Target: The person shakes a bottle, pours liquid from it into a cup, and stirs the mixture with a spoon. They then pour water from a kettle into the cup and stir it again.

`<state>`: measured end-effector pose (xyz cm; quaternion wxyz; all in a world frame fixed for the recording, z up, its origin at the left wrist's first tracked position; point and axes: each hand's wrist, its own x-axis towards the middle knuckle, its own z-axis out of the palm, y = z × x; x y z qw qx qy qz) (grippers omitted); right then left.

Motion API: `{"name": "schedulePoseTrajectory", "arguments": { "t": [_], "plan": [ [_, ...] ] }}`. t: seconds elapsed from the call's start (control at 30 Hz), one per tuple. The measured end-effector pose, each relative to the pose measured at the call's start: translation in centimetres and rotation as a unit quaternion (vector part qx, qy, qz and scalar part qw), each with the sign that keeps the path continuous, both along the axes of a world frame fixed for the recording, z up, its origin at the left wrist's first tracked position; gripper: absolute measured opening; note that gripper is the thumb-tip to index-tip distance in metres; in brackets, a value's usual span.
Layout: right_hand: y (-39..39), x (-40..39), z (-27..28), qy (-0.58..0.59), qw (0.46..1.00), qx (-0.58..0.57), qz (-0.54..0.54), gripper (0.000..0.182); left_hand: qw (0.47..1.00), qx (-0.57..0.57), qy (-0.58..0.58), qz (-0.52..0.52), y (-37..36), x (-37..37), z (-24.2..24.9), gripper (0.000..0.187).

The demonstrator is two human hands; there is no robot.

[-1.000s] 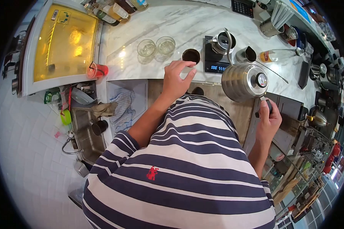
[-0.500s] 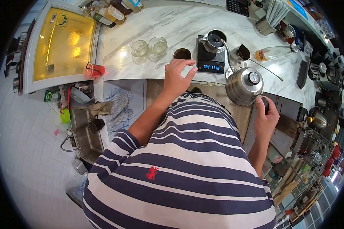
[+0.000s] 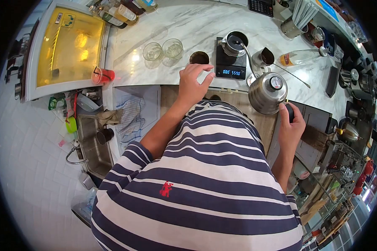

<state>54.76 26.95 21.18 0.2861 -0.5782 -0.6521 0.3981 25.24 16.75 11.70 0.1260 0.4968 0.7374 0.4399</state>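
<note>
My right hand [image 3: 292,121] is wrapped round the black handle of a steel gooseneck kettle [image 3: 267,94]. The kettle's spout reaches up over a metal pot [image 3: 234,43], which stands on a black scale [image 3: 238,62] with a lit blue display. Held over the counter's front edge, my left hand [image 3: 193,83] has its fingers apart and nothing between them. Just beyond its fingertips is a cup [image 3: 199,58] with dark contents. A steel pitcher [image 3: 263,57] stands right of the scale, with a long thin spoon [image 3: 293,76] beside it.
Two clear glasses [image 3: 163,50] stand left of the cup. A red cup [image 3: 102,76] is at the counter's left end, near a yellow-lit panel [image 3: 71,48]. Bottles stand at the back left. A clear bottle [image 3: 303,56] lies at the right. The sink [image 3: 94,146] is at lower left.
The black disc seen over the pot's top is gone from view, and the pot's dark opening now shows. My hands and the kettle have barely moved.
</note>
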Motion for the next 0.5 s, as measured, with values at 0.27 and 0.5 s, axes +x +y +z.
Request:
{"name": "schedulePoseTrajectory", "arguments": {
  "t": [0.27, 0.5],
  "plan": [
    [-0.21, -0.34, 0.34, -0.020, 1.000, -0.004, 0.001, 0.031, 1.000, -0.002, -0.007, 0.005, -0.22, 0.23, -0.34, 0.020],
    [-0.13, -0.58, 0.39, -0.004, 1.000, 0.007, 0.006, 0.033, 1.000, 0.003, -0.011, 0.002, 0.02, 0.54, -0.60, 0.021]
  ]
}}
